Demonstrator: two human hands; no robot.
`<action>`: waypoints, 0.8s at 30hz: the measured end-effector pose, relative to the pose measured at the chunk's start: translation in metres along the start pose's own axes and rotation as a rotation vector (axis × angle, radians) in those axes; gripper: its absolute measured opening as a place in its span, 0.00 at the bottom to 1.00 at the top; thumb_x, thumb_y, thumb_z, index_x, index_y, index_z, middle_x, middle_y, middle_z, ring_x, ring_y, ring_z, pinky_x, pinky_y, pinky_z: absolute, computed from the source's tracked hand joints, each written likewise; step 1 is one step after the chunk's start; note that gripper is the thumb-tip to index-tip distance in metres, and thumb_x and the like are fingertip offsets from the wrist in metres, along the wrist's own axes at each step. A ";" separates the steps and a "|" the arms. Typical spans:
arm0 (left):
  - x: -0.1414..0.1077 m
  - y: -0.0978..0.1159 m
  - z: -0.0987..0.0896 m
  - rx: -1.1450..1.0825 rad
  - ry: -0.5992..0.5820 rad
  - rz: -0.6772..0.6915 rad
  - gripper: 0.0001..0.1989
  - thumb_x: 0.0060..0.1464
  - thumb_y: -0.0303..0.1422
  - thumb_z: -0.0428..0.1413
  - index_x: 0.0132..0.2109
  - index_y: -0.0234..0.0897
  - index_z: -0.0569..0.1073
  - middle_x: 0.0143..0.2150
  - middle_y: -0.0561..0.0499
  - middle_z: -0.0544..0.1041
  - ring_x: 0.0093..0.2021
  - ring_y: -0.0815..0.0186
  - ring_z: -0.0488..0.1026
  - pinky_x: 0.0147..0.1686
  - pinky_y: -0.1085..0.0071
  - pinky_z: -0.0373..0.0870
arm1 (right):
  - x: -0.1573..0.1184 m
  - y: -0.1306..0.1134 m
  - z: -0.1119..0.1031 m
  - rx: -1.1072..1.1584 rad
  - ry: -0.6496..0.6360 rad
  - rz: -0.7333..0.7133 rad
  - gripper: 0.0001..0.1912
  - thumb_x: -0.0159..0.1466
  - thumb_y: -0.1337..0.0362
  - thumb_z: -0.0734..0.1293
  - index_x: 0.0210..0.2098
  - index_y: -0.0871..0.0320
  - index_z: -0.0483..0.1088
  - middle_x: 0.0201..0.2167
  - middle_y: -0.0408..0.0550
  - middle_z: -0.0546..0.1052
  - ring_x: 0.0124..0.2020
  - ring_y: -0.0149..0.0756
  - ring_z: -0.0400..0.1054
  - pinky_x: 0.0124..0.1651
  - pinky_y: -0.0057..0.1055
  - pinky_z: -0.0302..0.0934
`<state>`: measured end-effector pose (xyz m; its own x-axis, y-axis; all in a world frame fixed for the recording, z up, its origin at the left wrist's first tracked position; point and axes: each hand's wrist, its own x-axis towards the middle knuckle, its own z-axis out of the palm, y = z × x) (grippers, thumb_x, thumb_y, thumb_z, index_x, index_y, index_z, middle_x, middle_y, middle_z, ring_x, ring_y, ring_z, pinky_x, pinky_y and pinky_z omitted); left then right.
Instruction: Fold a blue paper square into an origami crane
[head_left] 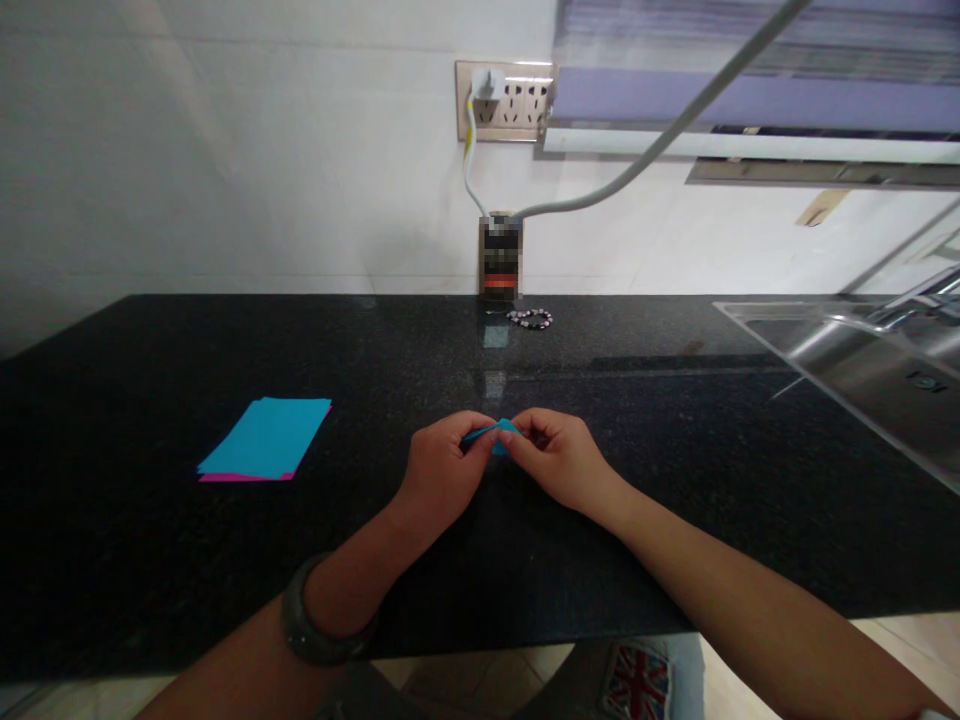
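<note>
Between my two hands is a small folded piece of blue paper (501, 428), held just above the black countertop. My left hand (450, 460) pinches its left part between thumb and fingers. From the other side, my right hand (556, 448) grips it, with both thumbs nearly meeting in front. Much of the paper is hidden by my fingers, so its full shape cannot be made out. A stack of blue paper sheets (270, 436), with pink edges showing underneath, lies flat on the counter to the left.
A phone (501, 258) leans against the wall with cables at its top and a beaded strap (532, 319) beside it. A socket panel (504, 102) is on the wall above. At the right, a steel sink (862, 370) is set into the black countertop (150, 560).
</note>
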<state>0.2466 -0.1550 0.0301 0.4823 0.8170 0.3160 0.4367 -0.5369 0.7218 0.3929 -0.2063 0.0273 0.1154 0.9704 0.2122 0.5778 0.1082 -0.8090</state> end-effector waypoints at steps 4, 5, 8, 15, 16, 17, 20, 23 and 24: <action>-0.001 -0.001 0.001 -0.014 0.016 0.006 0.09 0.51 0.36 0.51 0.34 0.38 0.74 0.31 0.51 0.77 0.31 0.67 0.72 0.31 0.73 0.65 | 0.000 0.001 0.000 -0.018 -0.007 -0.005 0.11 0.57 0.64 0.60 0.20 0.61 0.65 0.16 0.40 0.62 0.19 0.25 0.54 0.21 0.22 0.48; -0.001 -0.001 0.001 -0.016 0.018 0.003 0.09 0.51 0.36 0.51 0.34 0.38 0.74 0.31 0.51 0.77 0.30 0.67 0.72 0.31 0.74 0.65 | 0.000 0.001 -0.001 -0.012 -0.014 0.004 0.11 0.57 0.64 0.60 0.20 0.61 0.65 0.16 0.39 0.62 0.19 0.25 0.54 0.21 0.22 0.48; 0.000 -0.003 0.001 -0.006 0.036 -0.010 0.10 0.51 0.37 0.51 0.33 0.38 0.74 0.29 0.52 0.76 0.29 0.67 0.71 0.30 0.74 0.65 | 0.001 0.001 -0.002 -0.004 -0.036 0.027 0.09 0.56 0.65 0.60 0.23 0.61 0.67 0.16 0.40 0.63 0.19 0.25 0.55 0.21 0.22 0.48; 0.007 -0.011 -0.009 0.046 0.125 -0.086 0.12 0.49 0.39 0.51 0.35 0.36 0.75 0.26 0.51 0.76 0.28 0.66 0.71 0.26 0.74 0.64 | 0.002 0.005 -0.012 -0.091 -0.006 -0.030 0.08 0.54 0.69 0.59 0.24 0.61 0.69 0.17 0.40 0.66 0.19 0.26 0.58 0.22 0.23 0.50; 0.009 -0.013 -0.011 0.051 0.143 -0.098 0.12 0.49 0.39 0.51 0.35 0.36 0.75 0.26 0.51 0.76 0.29 0.65 0.72 0.26 0.74 0.64 | 0.003 0.006 -0.014 -0.115 0.004 -0.039 0.08 0.54 0.69 0.59 0.24 0.61 0.69 0.17 0.41 0.67 0.19 0.26 0.58 0.23 0.23 0.50; 0.010 -0.014 -0.012 0.054 0.162 -0.109 0.12 0.49 0.39 0.52 0.35 0.36 0.75 0.26 0.50 0.76 0.29 0.65 0.72 0.25 0.73 0.64 | 0.004 0.007 -0.017 -0.135 0.021 -0.045 0.08 0.54 0.69 0.59 0.23 0.60 0.69 0.17 0.41 0.67 0.20 0.27 0.59 0.23 0.24 0.51; 0.012 -0.017 -0.014 0.045 0.196 -0.122 0.12 0.48 0.38 0.52 0.35 0.36 0.75 0.28 0.50 0.76 0.30 0.64 0.72 0.26 0.73 0.65 | 0.007 0.009 -0.022 -0.132 0.075 -0.026 0.08 0.55 0.68 0.59 0.23 0.60 0.68 0.19 0.42 0.69 0.21 0.28 0.61 0.26 0.25 0.54; 0.011 -0.016 -0.010 0.014 0.155 -0.065 0.11 0.48 0.37 0.53 0.35 0.37 0.75 0.31 0.50 0.77 0.31 0.64 0.73 0.30 0.72 0.67 | 0.007 0.007 -0.020 -0.023 0.051 0.018 0.14 0.59 0.61 0.57 0.24 0.60 0.68 0.19 0.43 0.69 0.21 0.27 0.61 0.24 0.24 0.54; 0.010 -0.015 -0.008 -0.002 0.124 -0.034 0.10 0.48 0.37 0.53 0.35 0.38 0.76 0.32 0.50 0.77 0.32 0.64 0.73 0.31 0.71 0.67 | 0.007 0.006 -0.018 0.017 0.022 0.034 0.15 0.60 0.59 0.57 0.24 0.60 0.68 0.18 0.42 0.68 0.20 0.27 0.61 0.23 0.23 0.53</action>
<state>0.2382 -0.1371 0.0271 0.3694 0.8546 0.3649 0.4496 -0.5080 0.7347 0.4115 -0.2031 0.0341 0.1524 0.9686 0.1963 0.5593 0.0792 -0.8252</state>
